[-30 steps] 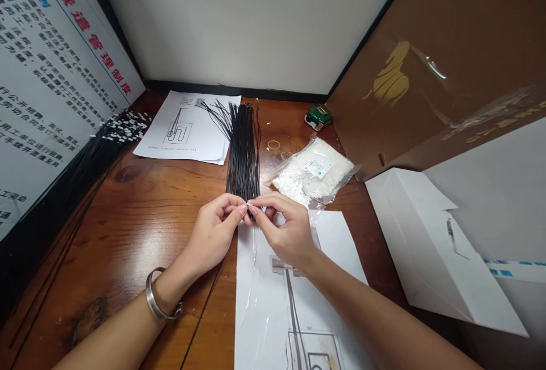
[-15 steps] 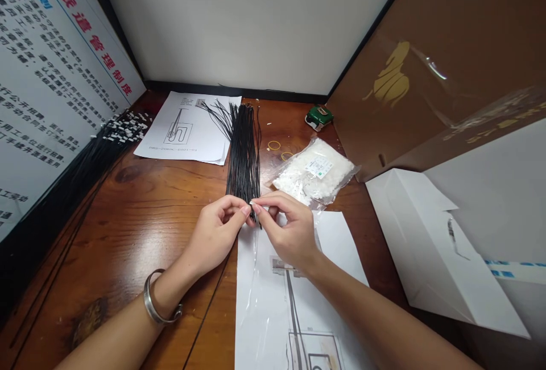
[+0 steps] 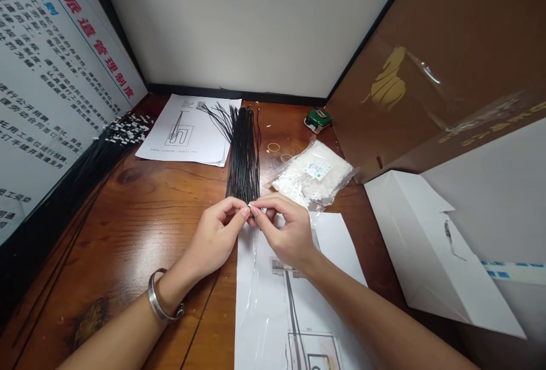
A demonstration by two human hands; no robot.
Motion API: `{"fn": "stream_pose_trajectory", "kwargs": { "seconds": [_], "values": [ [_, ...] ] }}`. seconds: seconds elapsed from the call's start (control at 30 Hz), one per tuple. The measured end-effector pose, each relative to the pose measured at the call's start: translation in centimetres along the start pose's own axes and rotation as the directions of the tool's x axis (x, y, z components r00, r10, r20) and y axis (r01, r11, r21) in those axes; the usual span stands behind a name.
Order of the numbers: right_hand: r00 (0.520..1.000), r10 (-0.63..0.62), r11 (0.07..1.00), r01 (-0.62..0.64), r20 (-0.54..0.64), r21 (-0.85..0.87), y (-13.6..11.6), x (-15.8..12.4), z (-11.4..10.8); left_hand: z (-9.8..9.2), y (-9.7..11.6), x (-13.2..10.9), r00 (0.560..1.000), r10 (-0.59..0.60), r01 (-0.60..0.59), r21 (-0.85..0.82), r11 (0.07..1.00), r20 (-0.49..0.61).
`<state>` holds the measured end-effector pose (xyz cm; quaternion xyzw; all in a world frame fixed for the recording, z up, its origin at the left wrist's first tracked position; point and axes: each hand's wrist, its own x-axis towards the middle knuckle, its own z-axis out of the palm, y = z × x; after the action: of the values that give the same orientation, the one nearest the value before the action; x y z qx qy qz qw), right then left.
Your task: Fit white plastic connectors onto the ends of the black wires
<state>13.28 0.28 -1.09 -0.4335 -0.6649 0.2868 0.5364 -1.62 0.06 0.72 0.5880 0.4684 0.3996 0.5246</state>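
Observation:
My left hand (image 3: 222,233) is closed in a pinch, thumb against index finger, seemingly on the end of a thin black wire mostly hidden by the fingers. Fingertip to fingertip with it, my right hand (image 3: 288,228) pinches a tiny white connector (image 3: 251,206), largely covered. Just beyond both hands lies a thick bundle of black wires (image 3: 244,154), its near ends reaching the fingers. A clear bag of small white parts (image 3: 328,174) rests to the right of the bundle. Under my right hand is a printed drawing sheet (image 3: 260,313), partly overlaid by clear plastic.
Black wires with white ends (image 3: 123,131) are heaped along the left panel. More printed sheets (image 3: 160,145) lie at the back left. A green tape measure (image 3: 318,120) and yellow rubber bands (image 3: 273,147) sit at the back right. A white folded box (image 3: 426,245) stands on the right.
The hands stay pinched together at the same place, with only a slight shift at the fingertips. The camera view has moved a little.

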Motion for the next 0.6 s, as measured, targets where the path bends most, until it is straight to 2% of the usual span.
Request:
{"fn": "stream_pose_trajectory", "kwargs": {
  "seconds": [0.13, 0.27, 0.37, 0.43, 0.5, 0.53, 0.6],
  "values": [
    [0.997, 0.003, 0.999, -0.006, -0.082, -0.037, 0.1, 0.1, 0.0, 0.3, 0.1, 0.1, 0.999, -0.028, 0.029, 0.010, 1.000, -0.018],
    [0.960, 0.051, 0.995, -0.072, -0.276, -0.066, 0.2, 0.7, -0.6, 0.5, 0.6, -0.7, 0.992, -0.100, 0.093, 0.096, 0.991, 0.079],
    [0.955, 0.149, 0.988, -0.157, -0.258, -0.012, -0.3, 1.6, -1.8, -0.3, 1.2, -1.7, 0.987, -0.116, 0.089, 0.222, 0.971, 0.114],
    [0.956, 0.196, 0.980, -0.200, -0.216, 0.003, -0.9, 2.3, -2.8, -1.8, 1.6, -2.1, 0.996, -0.081, 0.063, 0.297, 0.953, 0.048],
    [0.958, 0.205, 0.969, -0.227, -0.200, -0.094, -1.3, 2.8, -3.7, -4.4, 2.0, -2.3, 0.996, -0.026, 0.059, 0.406, 0.912, -0.085],
    [0.964, 0.214, 0.954, -0.241, -0.156, -0.178, -1.4, 3.0, -4.0, -6.0, 2.3, -2.2, 0.987, 0.000, 0.076, 0.464, 0.882, -0.162],
    [0.964, 0.267, 0.905, -0.248, 0.007, -0.346, -1.2, 3.1, -4.3, -9.8, 2.9, -1.9, 0.955, 0.054, 0.142, 0.607, 0.782, -0.293]
  ]
}}
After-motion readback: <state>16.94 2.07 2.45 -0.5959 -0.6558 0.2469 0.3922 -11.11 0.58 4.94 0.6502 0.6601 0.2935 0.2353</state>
